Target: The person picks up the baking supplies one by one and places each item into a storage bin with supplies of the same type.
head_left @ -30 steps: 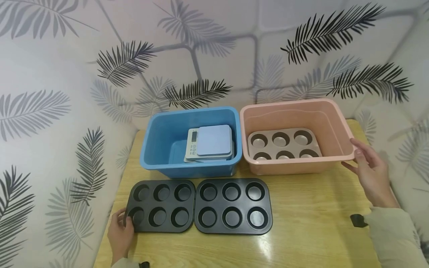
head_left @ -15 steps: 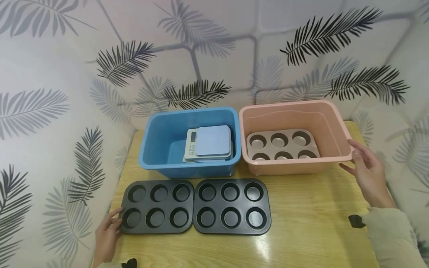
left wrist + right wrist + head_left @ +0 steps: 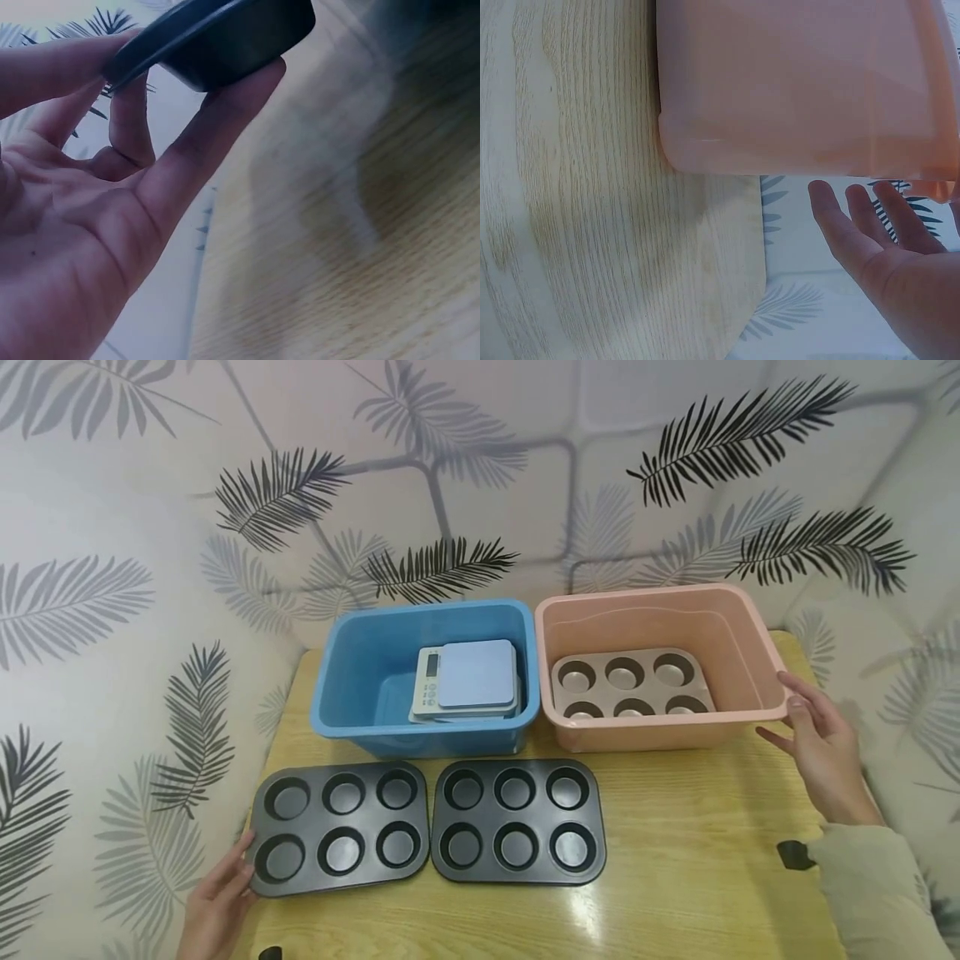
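A black six-cup muffin pan [image 3: 371,831] lies at the left front of the table, its left end raised and tilted. At that end my left hand [image 3: 217,902] pinches the edge, with fingers above the rim and one finger [image 3: 225,112] under a cup in the left wrist view. Beside it a second black muffin pan [image 3: 517,804] lies flat. My right hand [image 3: 832,760] rests at the right front corner of a pink bin [image 3: 645,732]; its fingers [image 3: 840,217] are spread and nearly straight beside the bin's outer wall in the right wrist view.
A beige muffin pan [image 3: 637,680] stands inside the pink bin. To the left, touching it, a blue bin [image 3: 420,743] holds a white kitchen scale [image 3: 477,674]. Leaf-patterned fabric [image 3: 480,485] rises behind the wooden table [image 3: 697,877] and along its sides.
My left hand has moved left and drawn the left muffin pan slightly left, lifting its outer end so a gap shows between the two pans. My right hand stays at the pink bin's corner.
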`<state>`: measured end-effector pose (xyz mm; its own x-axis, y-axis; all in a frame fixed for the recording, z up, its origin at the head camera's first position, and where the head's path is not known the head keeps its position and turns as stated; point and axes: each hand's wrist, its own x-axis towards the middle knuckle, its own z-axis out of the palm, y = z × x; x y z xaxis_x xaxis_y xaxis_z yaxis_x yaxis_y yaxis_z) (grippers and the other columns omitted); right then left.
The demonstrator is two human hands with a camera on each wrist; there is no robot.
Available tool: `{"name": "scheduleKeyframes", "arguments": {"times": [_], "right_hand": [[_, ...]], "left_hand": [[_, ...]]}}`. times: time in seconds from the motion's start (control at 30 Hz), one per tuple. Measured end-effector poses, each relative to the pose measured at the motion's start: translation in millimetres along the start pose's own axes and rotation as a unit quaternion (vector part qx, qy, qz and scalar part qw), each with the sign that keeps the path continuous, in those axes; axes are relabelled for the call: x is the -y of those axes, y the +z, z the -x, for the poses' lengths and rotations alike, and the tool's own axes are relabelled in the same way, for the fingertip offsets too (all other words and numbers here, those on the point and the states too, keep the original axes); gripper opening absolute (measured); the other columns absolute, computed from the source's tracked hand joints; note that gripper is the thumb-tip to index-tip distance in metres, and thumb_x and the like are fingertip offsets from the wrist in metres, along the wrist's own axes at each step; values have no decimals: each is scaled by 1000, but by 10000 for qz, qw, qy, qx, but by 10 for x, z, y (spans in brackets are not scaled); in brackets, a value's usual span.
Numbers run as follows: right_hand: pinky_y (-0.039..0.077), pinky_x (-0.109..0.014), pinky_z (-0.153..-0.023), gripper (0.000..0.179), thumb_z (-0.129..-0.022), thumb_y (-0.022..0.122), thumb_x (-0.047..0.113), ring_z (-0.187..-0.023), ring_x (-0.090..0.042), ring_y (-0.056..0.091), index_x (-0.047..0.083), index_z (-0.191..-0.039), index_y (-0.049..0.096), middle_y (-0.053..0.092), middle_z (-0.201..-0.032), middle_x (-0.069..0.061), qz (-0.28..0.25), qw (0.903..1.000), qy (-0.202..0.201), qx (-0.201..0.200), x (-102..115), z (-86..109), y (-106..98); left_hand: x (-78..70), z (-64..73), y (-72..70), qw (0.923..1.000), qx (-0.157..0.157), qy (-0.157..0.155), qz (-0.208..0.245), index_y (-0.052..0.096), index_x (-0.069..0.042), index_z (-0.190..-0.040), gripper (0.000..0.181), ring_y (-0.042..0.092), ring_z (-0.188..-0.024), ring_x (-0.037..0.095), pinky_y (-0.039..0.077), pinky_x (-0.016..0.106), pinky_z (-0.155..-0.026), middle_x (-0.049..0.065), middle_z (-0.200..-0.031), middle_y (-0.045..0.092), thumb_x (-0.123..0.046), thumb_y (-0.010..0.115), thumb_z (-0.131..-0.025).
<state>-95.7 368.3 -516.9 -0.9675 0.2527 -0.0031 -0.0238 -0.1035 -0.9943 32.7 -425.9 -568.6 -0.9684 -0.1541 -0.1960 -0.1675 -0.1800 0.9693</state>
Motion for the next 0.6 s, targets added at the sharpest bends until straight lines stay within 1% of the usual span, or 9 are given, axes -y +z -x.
{"name": "scheduleKeyframes", "arguments": {"times": [0.03,0.1,0.17,0.23,0.27,0.33,0.43,0.5,0.6], "right_hand": [[63,-15,-83,49,-117,48,23,-117,5,68,15,-165,50,53,-157,-2,-58,10000,-8,13,-1,-5,1],[63,-16,-83,49,-117,48,22,-117,5,68,14,-165,50,55,-155,3,-93,9999,-29,32,-5,-14,3],[63,-16,-83,49,-117,48,21,-117,5,68,14,-165,49,54,-157,-1,-97,9999,-49,50,-8,-5,-1],[63,-15,-83,49,-117,48,23,-118,6,68,14,-166,49,51,-161,-5,-15,10000,-73,61,-12,-1,-5],[63,-15,-83,50,-117,48,23,-118,6,68,14,-166,48,49,-163,-5,8,9999,-88,82,-15,-1,-7],[63,-16,-84,51,-117,48,23,-118,6,68,14,-167,47,45,-167,-8,-77,9998,-117,170,-20,-5,-10],[64,-17,-84,52,-116,50,24,-118,6,70,15,-167,46,45,-168,-7,-219,9993,-140,284,-35,-6,-14],[64,-18,-84,53,-116,50,24,-118,5,71,15,-168,45,47,-167,-5,-308,9988,-155,340,-47,-4,-19],[65,-19,-84,53,-116,51,25,-117,5,71,15,-168,45,50,-162,2,-286,9990,-172,303,-65,2,-29]], "left_hand": [[-14,12,3,9999,52,123,64,58,-20,-158,53,70,-100,1,64,25,-88,-9,-98,64,4,52,-112],[-41,32,12,9986,209,371,320,59,-18,-157,54,73,-108,2,65,26,-90,-12,-108,71,7,48,-111],[-81,51,25,9967,383,514,493,60,-18,-156,54,75,-114,3,65,26,-92,-17,-124,75,9,45,-112],[-119,73,43,9961,421,523,566,60,-19,-156,55,75,-118,5,65,26,-94,-14,-132,76,9,44,-112],[-137,89,54,9968,377,483,521,61,-21,-156,54,76,-119,5,64,26,-94,-12,-134,76,8,45,-112],[-178,129,79,9987,203,354,318,61,-25,-155,53,76,-116,5,65,25,-94,-12,-126,78,3,48,-113],[-235,197,112,9996,-16,229,182,61,-30,-154,51,78,-112,6,66,26,-92,-6,-117,79,-1,52,-113],[-275,236,134,9992,-9,276,298,61,-30,-154,51,78,-112,7,66,28,-91,-6,-119,80,-1,52,-113],[-325,276,170,9958,211,571,677,60,-25,-155,53,79,-115,10,67,29,-90,-4,-128,80,5,47,-113]]}}
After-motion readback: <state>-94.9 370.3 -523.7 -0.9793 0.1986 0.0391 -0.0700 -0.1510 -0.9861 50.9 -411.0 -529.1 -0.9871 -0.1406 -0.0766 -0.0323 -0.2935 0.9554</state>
